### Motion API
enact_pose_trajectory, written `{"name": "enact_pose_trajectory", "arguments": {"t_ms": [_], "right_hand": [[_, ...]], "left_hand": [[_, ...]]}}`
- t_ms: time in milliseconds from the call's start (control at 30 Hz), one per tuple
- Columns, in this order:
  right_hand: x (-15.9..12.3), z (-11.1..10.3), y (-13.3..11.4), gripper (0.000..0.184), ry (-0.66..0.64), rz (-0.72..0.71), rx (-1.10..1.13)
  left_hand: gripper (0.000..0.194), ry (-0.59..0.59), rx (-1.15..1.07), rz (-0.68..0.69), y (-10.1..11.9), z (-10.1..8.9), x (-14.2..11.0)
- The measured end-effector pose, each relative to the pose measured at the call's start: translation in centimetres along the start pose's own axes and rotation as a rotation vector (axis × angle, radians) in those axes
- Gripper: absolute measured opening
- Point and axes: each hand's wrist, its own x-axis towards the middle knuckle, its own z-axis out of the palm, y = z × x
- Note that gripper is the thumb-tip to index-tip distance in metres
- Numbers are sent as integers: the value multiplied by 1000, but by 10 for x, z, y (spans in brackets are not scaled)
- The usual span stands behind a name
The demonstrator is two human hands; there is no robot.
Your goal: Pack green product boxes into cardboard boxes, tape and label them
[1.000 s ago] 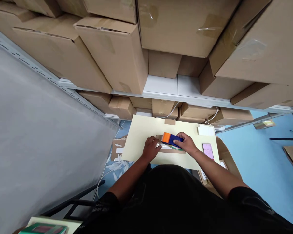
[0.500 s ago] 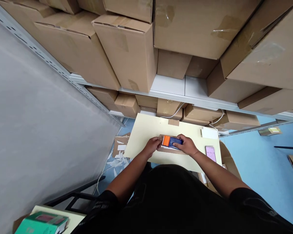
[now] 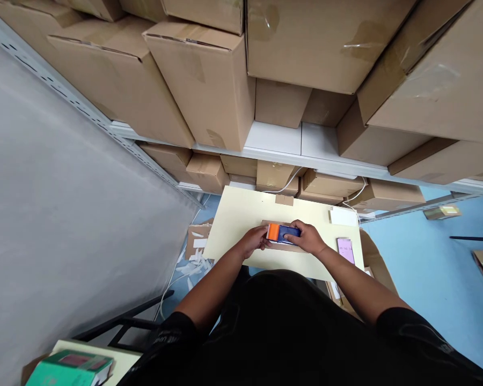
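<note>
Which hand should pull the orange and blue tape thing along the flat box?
Probably the right hand: it already grips the tape dispenser from its blue end. The left hand sits at the orange end, touching the flat box, so it seems better placed to steady it.

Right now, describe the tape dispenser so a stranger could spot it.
Find the pale yellow table below the shelves of cardboard boxes. Between both hands at its middle lies the tape dispenser, on a flat brown package: the only orange-and-blue thing there.
</note>
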Motion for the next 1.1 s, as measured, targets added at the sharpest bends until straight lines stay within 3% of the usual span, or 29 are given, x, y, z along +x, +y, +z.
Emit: {"name": "enact_pose_trajectory", "arguments": {"t_ms": [200,500,633,867,1100], "right_hand": [[-2,1,6,36,20,13,46],[-3,-7,-8,34,-50,1,-44],[-2,-14,-15,34,-117,-31,-123],[-11,-23,-12,32,-116,-17,-224],[-14,-14,-11,33,-92,-29,-314]], "left_hand": [[36,10,-133,-51,0,9,6],[7,225,290,51,5,9,-1],[9,269,397,98,9,-5,-7],[14,352,528,159,1,-51,-13],[16,390,624,214,-21,-49,6]]}}
